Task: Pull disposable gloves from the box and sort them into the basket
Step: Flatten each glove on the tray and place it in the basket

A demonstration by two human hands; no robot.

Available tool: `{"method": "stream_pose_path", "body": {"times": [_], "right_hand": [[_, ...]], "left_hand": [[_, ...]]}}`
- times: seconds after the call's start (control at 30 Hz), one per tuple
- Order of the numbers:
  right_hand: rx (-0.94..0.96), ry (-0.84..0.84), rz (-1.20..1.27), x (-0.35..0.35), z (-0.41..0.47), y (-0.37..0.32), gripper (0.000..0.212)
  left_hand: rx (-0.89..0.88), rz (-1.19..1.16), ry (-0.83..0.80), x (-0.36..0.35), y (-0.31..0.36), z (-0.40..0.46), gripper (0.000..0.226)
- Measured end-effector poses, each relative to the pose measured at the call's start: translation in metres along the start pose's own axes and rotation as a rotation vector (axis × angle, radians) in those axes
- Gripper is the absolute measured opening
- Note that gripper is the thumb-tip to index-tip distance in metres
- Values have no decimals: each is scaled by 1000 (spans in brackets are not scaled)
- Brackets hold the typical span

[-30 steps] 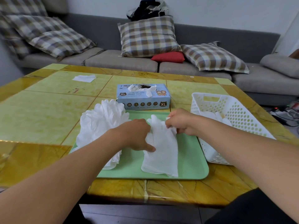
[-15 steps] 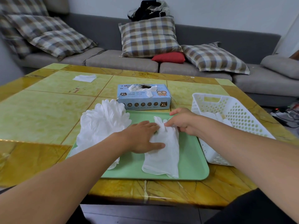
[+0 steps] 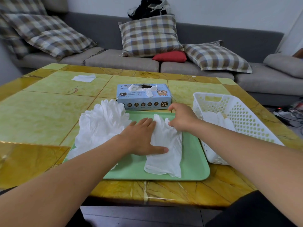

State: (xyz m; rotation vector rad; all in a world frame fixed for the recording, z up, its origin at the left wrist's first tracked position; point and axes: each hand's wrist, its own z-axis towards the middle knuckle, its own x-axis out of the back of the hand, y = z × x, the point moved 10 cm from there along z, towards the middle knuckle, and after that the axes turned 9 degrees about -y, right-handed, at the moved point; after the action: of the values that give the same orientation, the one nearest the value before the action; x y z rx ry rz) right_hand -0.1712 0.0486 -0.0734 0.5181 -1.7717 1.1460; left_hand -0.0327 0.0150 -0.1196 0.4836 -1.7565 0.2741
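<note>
Head view: my left hand [image 3: 141, 138] presses flat on the thin white disposable glove [image 3: 165, 148] on the green plastic tray [image 3: 195, 163]; my right hand [image 3: 182, 118] pinches its fingertip end, white perforated basket [image 3: 236, 112] just right.

My table [image 3: 49, 112] is shiny, smooth stone. The green tray [image 3: 195, 167] looks like smooth, dull plastic. The glove [image 3: 165, 153] is thin, soft and wrinkly. The box [image 3: 144, 102] is cardboard. The white basket [image 3: 236, 112] is holey plastic.
</note>
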Motion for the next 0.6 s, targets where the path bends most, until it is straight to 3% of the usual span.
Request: {"method": "stream_pose_path", "body": {"times": [0.07, 0.13, 0.3, 0.47, 0.6], "right_hand": [[99, 33, -81, 2, -2, -12, 32], [145, -37, -119, -6, 0, -18, 23], [125, -360, -206, -39, 5, -24, 42], [123, -315, -243, -33, 5, -26, 48], [87, -202, -110, -12, 10, -11, 57]], "left_hand": [[-41, -6, -12, -1, 5, 1, 111], [-64, -21, -31, -3, 11, 1, 105], [-74, -94, -75, -6, 11, 4, 94], [-13, -19, -1, 0, 2, 5, 97], [38, -25, -30, -4, -1, 6, 113]]}}
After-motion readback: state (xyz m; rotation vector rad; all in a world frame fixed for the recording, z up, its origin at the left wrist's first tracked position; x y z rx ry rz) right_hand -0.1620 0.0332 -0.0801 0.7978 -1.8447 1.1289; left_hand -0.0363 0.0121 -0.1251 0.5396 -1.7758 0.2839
